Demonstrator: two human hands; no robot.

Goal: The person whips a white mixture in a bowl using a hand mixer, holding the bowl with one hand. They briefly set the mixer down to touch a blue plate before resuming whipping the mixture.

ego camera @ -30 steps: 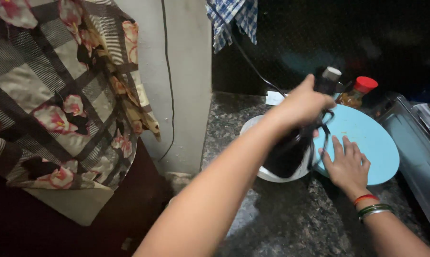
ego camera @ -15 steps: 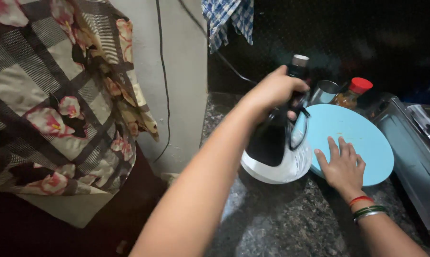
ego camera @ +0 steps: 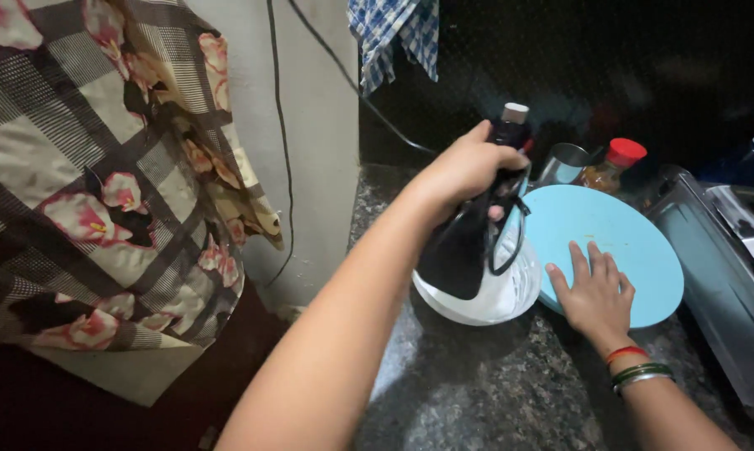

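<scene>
My left hand (ego camera: pixel 464 167) grips the top of a black appliance (ego camera: pixel 456 255) with a white-tipped end and a thin black loop on its side. Its lower part sits tilted in a white bowl (ego camera: pixel 515 302) on the dark speckled counter (ego camera: pixel 477 384). My right hand (ego camera: pixel 594 292), with bangles at the wrist, lies flat with spread fingers on the near edge of a round light-blue plate (ego camera: pixel 619 217), just right of the bowl.
Behind the plate stand a steel cup (ego camera: pixel 565 163) and a red-capped jar (ego camera: pixel 615 163). A metal tray (ego camera: pixel 711 267) fills the right side. A checked cloth (ego camera: pixel 393 33) hangs above. A flowered plaid cloth (ego camera: pixel 101 192) and a black cable (ego camera: pixel 281 125) hang at the left wall.
My left hand has swung the top of the black appliance to the left, tilting it over the white bowl. My right hand has stayed on the blue plate.
</scene>
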